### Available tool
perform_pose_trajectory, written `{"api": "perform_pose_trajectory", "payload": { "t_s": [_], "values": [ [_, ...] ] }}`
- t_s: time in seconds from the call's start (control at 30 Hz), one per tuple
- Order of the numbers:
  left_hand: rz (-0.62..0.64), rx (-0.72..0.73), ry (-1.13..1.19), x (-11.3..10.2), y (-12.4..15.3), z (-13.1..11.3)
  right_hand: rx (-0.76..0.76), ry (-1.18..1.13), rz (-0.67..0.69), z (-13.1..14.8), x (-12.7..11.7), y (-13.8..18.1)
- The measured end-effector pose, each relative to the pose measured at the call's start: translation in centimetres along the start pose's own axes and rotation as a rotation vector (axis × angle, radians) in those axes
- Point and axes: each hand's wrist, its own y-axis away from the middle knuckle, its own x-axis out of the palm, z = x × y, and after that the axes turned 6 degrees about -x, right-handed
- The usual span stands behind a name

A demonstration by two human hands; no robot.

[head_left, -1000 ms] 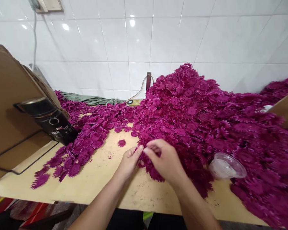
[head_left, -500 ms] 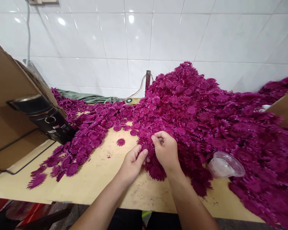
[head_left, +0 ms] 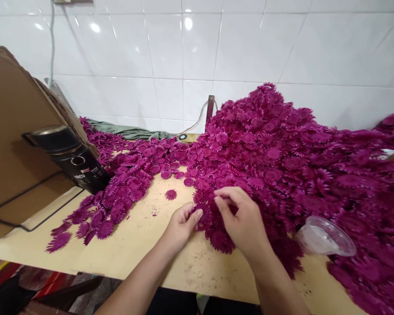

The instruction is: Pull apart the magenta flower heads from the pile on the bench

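Observation:
My left hand (head_left: 185, 222) pinches a magenta artificial flower (head_left: 204, 215) by its edge, between thumb and fingers. Just to the right, my right hand (head_left: 241, 214) is closed, thumb and forefinger nearly meeting; whatever they hold, if anything, is too small to make out. Right behind both hands rises a big heap of the same flat, fringed flowers (head_left: 265, 144). A single flower (head_left: 171, 194) lies apart on the tan tabletop (head_left: 144, 245), left of the hands.
A smaller spread of flowers (head_left: 121, 192) covers the left side. Beside it a black flask (head_left: 75, 157) leans near cardboard (head_left: 16, 131) and a thin black wire frame (head_left: 29, 227). A clear plastic tub (head_left: 325, 236) sits tilted at the right. White tiles (head_left: 118, 48) back the table.
My right hand has drawn a little right and down, apart from the left hand. The left keeps its pinch. The whole view has shifted slightly, so the scene sits further right.

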Motion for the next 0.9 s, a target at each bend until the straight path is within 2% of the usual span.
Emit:
{"api": "perform_pose_trajectory", "payload": {
  "t_s": [0.13,0.3,0.4,0.5,0.6,0.7,0.9],
  "values": [
    [-0.076,-0.006,0.033,0.2,-0.3,0.4,0.097,-0.169,0.185,0.9,1.4,1.7],
    [-0.096,-0.062,0.053,0.6,-0.4,0.5,0.24,-0.36,0.275,0.0,2.1,1.8],
    [-0.083,-0.041,0.028,0.6,-0.1,0.6,0.316,-0.501,0.301,-0.5,2.1,1.6],
    [-0.018,0.01,-0.018,0.6,0.5,0.7,0.323,-0.481,0.205,-0.6,2.0,1.5],
    [0.029,0.07,-0.086,0.5,1.1,0.5,0.318,-0.446,0.037,-0.4,1.7,1.0],
    [0.019,0.098,-0.152,0.5,1.3,-0.1,0.344,-0.46,-0.092,-0.1,1.7,0.1],
    [-0.056,0.106,-0.132,1.0,0.9,-1.9,0.319,-0.418,-0.193,0.5,2.6,-2.2]
  ]
}}
